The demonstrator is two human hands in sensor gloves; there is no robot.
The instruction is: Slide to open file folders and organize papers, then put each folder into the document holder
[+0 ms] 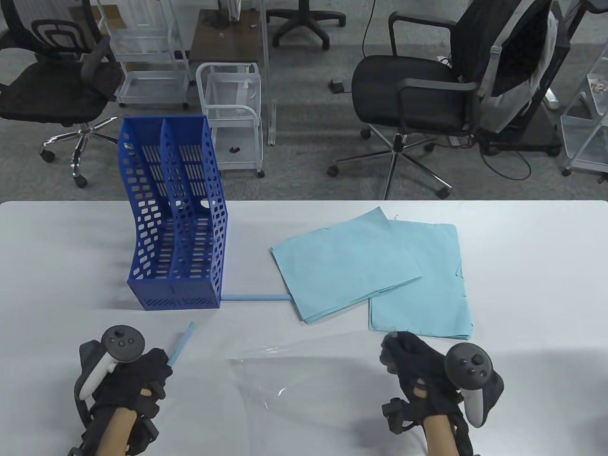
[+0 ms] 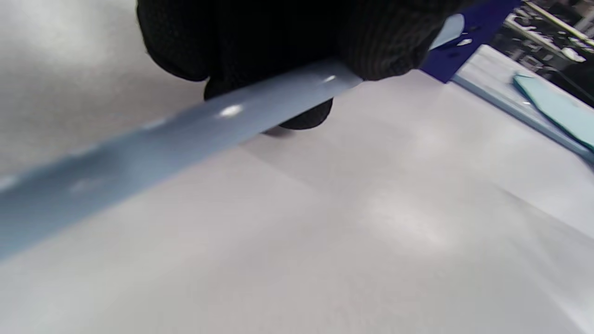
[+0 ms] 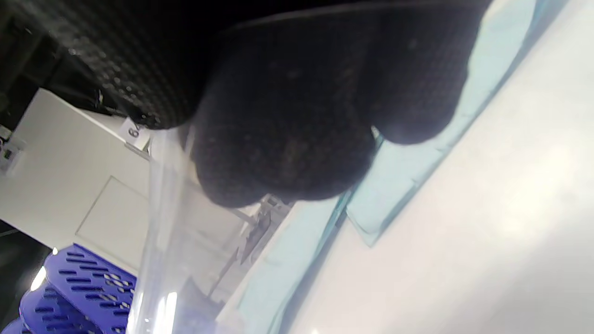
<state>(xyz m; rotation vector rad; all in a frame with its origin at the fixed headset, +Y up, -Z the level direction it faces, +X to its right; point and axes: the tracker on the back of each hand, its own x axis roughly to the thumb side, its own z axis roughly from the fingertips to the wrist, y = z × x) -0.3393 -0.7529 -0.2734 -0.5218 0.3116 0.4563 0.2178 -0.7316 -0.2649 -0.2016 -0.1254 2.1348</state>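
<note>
My left hand grips a light blue slide bar near the table's front left; the same slide bar runs under my curled left fingers in the left wrist view. My right hand pinches the corner of a clear plastic folder that lies across the front middle. That clear folder hangs below my right fingers. Two stacks of light blue papers overlap at the middle right. A second slide bar lies beside the blue document holder.
The document holder stands at the left of the white table, its slots bare. Behind the table are office chairs and white wire carts on grey carpet.
</note>
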